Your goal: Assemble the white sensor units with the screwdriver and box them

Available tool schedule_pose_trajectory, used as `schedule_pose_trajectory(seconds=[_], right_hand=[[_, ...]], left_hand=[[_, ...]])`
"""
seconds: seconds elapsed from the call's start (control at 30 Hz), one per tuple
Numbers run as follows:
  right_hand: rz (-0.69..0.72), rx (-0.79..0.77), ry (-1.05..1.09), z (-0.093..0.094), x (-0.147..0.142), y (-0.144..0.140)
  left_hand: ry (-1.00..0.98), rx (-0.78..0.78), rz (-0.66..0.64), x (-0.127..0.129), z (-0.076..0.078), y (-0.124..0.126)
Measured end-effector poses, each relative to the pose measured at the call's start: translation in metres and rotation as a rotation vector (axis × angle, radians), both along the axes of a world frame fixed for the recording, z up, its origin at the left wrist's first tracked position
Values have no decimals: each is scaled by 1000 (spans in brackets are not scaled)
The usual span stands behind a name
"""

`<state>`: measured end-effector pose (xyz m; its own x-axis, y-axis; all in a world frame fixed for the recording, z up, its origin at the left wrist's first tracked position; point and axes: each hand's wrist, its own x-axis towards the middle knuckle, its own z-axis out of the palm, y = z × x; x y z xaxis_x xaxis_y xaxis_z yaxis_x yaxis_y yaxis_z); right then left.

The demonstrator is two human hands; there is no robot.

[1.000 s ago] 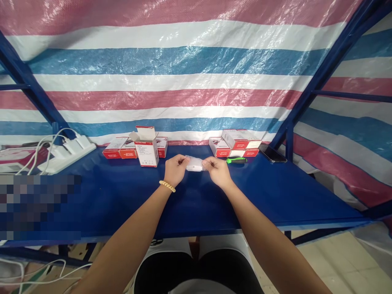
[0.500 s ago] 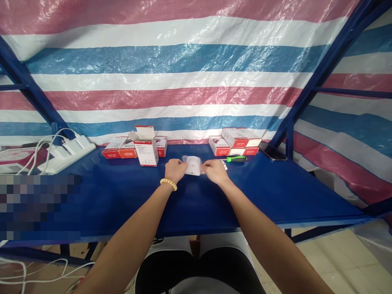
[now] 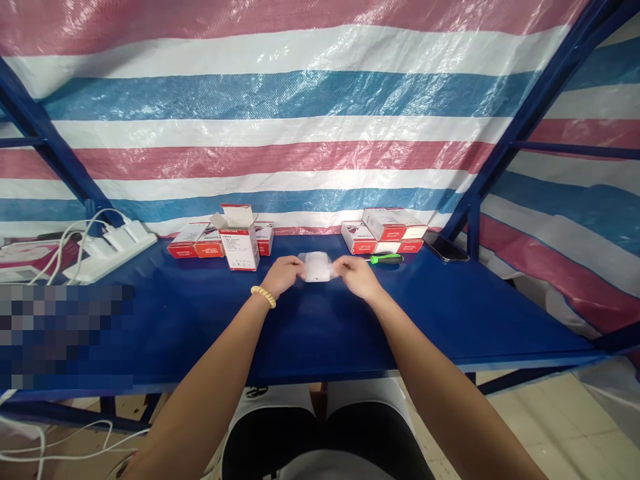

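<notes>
A small white device in a clear plastic bag (image 3: 317,267) is held between my two hands at the middle of the table. My left hand (image 3: 285,275), with a yellow coiled band at the wrist, pinches the bag's left edge. On the other side, my right hand (image 3: 356,275) grips the bag's right edge between thumb and fingers. Behind my left hand stands an upright white and red box (image 3: 240,249) with its top flap raised. A screwdriver with a green and black handle (image 3: 387,259) lies just beyond my right hand.
Red and white boxes (image 3: 196,241) lie at the back left, and more boxes (image 3: 384,225) are stacked at the back right. A phone (image 3: 447,247) lies right of them. A white power strip (image 3: 113,250) with plugs and cables sits on the left of the blue table (image 3: 320,333).
My hands have drawn apart to the bag's two edges, the left one shifting left. The bagged device now lies more level and slightly farther away.
</notes>
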<state>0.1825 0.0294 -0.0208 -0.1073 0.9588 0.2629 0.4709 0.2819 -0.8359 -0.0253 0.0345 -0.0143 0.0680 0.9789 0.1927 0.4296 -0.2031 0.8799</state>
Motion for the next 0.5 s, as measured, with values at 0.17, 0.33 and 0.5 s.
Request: schedule_pose_trajectory(seconds=[0.17, 0.33, 0.5], right_hand=[[49, 27, 147, 4, 7, -1], [200, -76, 120, 10, 10, -12], [354, -61, -114, 14, 9, -22]], left_hand=[[-69, -127, -122, -6, 6, -3], [-28, -180, -194, -9, 9, -6], [138, -96, -343, -16, 14, -13]])
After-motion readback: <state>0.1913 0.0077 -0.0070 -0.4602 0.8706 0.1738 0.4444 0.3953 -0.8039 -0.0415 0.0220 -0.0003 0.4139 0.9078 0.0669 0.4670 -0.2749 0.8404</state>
